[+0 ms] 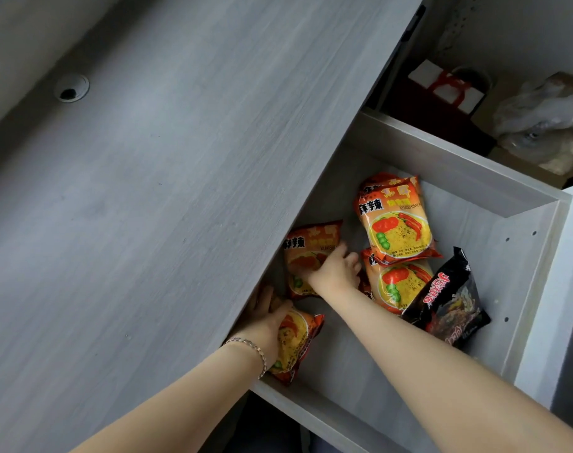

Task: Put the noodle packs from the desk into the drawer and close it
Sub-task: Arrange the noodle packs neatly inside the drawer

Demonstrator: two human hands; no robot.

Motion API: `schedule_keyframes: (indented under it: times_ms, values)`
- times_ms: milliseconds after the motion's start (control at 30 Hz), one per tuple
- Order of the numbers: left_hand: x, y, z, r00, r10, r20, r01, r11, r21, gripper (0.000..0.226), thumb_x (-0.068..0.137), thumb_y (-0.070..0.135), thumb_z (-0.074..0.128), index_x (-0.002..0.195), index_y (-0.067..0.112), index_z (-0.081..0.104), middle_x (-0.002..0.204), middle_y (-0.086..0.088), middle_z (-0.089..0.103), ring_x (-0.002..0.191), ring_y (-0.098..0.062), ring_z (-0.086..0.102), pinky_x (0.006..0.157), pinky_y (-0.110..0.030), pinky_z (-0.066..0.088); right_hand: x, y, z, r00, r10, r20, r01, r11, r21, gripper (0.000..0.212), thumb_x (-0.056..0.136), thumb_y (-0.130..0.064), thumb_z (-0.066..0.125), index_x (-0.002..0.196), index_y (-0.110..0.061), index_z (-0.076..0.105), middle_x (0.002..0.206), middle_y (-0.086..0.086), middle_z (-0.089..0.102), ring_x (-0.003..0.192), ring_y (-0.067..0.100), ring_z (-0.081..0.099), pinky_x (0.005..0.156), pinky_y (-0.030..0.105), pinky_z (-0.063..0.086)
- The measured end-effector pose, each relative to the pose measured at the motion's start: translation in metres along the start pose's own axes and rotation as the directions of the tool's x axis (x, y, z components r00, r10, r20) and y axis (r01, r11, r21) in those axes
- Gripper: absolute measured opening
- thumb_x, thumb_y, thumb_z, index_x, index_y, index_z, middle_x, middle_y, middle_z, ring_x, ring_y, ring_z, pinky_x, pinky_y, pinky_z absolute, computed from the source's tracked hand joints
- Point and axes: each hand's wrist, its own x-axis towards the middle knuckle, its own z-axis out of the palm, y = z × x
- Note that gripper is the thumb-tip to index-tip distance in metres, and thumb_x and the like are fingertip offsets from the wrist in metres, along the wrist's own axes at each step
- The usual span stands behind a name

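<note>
The grey drawer [458, 171] stands pulled out under the desk top [167, 204]. Several orange noodle packs lie in it. My right hand [335, 269] rests on one orange pack [306, 246] near the desk edge, fingers curled over it. My left hand [265, 317], with a bracelet on the wrist, grips another orange pack [296, 344] at the drawer's near corner, partly under the desk top. Two more orange packs [396, 223] lie stacked toward the back. A black noodle pack [448, 299] lies at the right.
The desk top has a round cable hole [71, 88]. Beyond the drawer, a white and red gift bag [448, 86] and a crumpled plastic bag [546, 122] sit on the floor. The drawer's front panel [539, 289] is at the right.
</note>
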Motion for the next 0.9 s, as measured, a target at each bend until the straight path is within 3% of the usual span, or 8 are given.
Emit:
schedule_keyframes:
  times_ms: [100, 233, 467, 567, 633, 700, 800, 900]
  values:
    - [0.001, -0.001, 0.003, 1.000, -0.006, -0.012, 0.006, 1.000, -0.014, 0.082, 0.087, 0.008, 0.051, 0.147, 0.040, 0.006, 0.158, -0.001, -0.014, 0.145, -0.027, -0.020, 0.121, -0.043, 0.000, 0.001, -0.006, 0.008, 1.000, 0.023, 0.006, -0.022, 0.995, -0.102, 0.123, 0.065, -0.050, 0.076, 0.147, -0.011, -0.006, 0.146, 0.019, 0.020, 0.136, 0.036, 0.024, 0.108, 0.045, 0.031]
    - [0.001, -0.001, 0.001, 1.000, -0.010, -0.019, 0.010, 1.000, -0.011, 0.083, 0.087, 0.005, 0.051, 0.147, 0.039, 0.005, 0.158, 0.000, -0.015, 0.145, -0.026, -0.020, 0.120, -0.043, 0.000, 0.006, -0.002, 0.002, 0.993, -0.114, 0.026, 0.116, 0.947, -0.299, 0.120, 0.066, -0.043, 0.077, 0.149, -0.012, -0.003, 0.151, 0.014, 0.019, 0.139, 0.033, 0.021, 0.110, 0.047, 0.028]
    - [-0.012, 0.005, 0.001, 0.969, -0.094, -0.230, 0.094, 0.996, -0.008, 0.083, 0.093, 0.014, 0.044, 0.143, 0.006, -0.023, 0.159, -0.012, -0.012, 0.148, -0.028, -0.001, 0.122, -0.041, 0.008, -0.007, 0.007, 0.002, 0.874, -0.369, 0.315, 0.474, 0.787, -0.394, 0.083, 0.079, -0.026, 0.065, 0.147, -0.017, 0.018, 0.146, 0.011, 0.034, 0.136, 0.035, 0.028, 0.111, 0.053, 0.023]
    - [-0.017, 0.006, -0.003, 0.971, -0.030, -0.239, 0.015, 0.998, -0.066, 0.080, 0.092, 0.013, 0.046, 0.148, 0.005, -0.011, 0.157, -0.015, -0.015, 0.146, -0.031, 0.012, 0.120, -0.039, 0.018, -0.010, 0.004, 0.010, 0.861, -0.399, 0.316, 0.498, 0.787, -0.365, 0.075, 0.085, -0.017, 0.057, 0.148, -0.020, 0.017, 0.148, 0.014, 0.030, 0.136, 0.036, 0.027, 0.115, 0.053, 0.018]
    - [-0.015, 0.010, -0.006, 0.925, 0.074, -0.372, -0.105, 0.993, -0.063, 0.081, 0.082, 0.016, 0.063, 0.148, 0.006, 0.018, 0.157, -0.015, 0.004, 0.142, -0.034, 0.027, 0.114, -0.039, 0.029, -0.007, 0.007, 0.008, 0.847, -0.409, 0.340, 0.513, 0.797, -0.319, 0.071, 0.085, -0.012, 0.054, 0.148, -0.019, 0.022, 0.147, 0.014, 0.031, 0.136, 0.036, 0.029, 0.116, 0.050, 0.020]
    - [-0.012, 0.009, -0.006, 0.915, 0.163, -0.369, -0.159, 0.986, 0.040, 0.078, 0.081, 0.017, 0.061, 0.149, 0.015, 0.021, 0.159, -0.011, 0.011, 0.146, -0.028, 0.018, 0.118, -0.039, 0.019, -0.004, 0.009, -0.001, 0.833, -0.420, 0.360, 0.499, 0.851, -0.161, 0.061, 0.083, -0.008, 0.053, 0.141, -0.014, 0.036, 0.141, 0.015, 0.041, 0.132, 0.035, 0.039, 0.114, 0.043, 0.031]
    - [-0.001, 0.006, -0.005, 0.984, 0.146, -0.102, -0.143, 0.989, 0.031, 0.080, 0.088, 0.010, 0.047, 0.150, 0.028, 0.000, 0.160, 0.001, -0.009, 0.147, -0.022, -0.014, 0.120, -0.044, -0.005, -0.002, 0.005, -0.032, 0.859, -0.491, 0.147, 0.502, 0.863, -0.048, 0.043, 0.085, 0.000, 0.048, 0.128, -0.005, 0.053, 0.133, 0.015, 0.053, 0.125, 0.028, 0.050, 0.104, 0.028, 0.039]
    - [0.008, 0.009, -0.007, 0.989, 0.124, -0.077, -0.124, 0.992, 0.007, 0.079, 0.088, 0.008, 0.045, 0.150, 0.029, 0.001, 0.160, 0.005, -0.008, 0.147, -0.024, -0.013, 0.121, -0.044, -0.002, 0.002, 0.005, -0.070, 0.774, -0.511, -0.373, 0.519, 0.850, -0.088, 0.045, 0.087, -0.008, 0.054, 0.132, -0.007, 0.047, 0.142, 0.015, 0.040, 0.130, 0.027, 0.041, 0.102, 0.024, 0.035]
